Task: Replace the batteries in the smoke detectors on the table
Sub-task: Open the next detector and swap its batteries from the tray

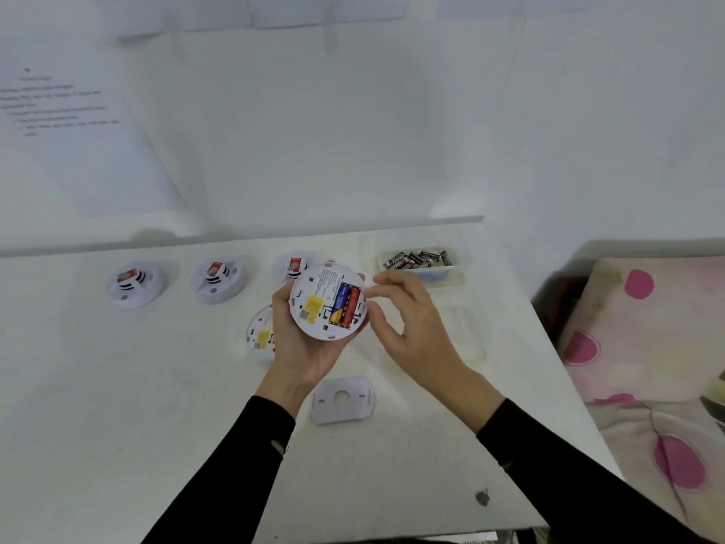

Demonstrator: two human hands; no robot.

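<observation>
My left hand [302,347] grips a round white smoke detector [327,302], back side up above the table. Its open compartment shows two batteries [344,305], one blue and yellow, one red. My right hand [408,323] hovers at the detector's right edge, thumb and fingers loosely curled and holding nothing, the thumb close to the rim. Another detector [259,334] lies back up, partly hidden under my left hand. Three more detectors [135,283] [217,278] [294,265] stand in a row at the back. A white mounting plate [343,400] lies below my hands.
A clear tub [421,265] with several dark batteries sits at the back right. An empty clear tray [467,331] lies right of my right hand. The table's right edge [565,390] borders a pink-spotted bed cover [647,367]. A printed sheet [66,111] hangs on the wall.
</observation>
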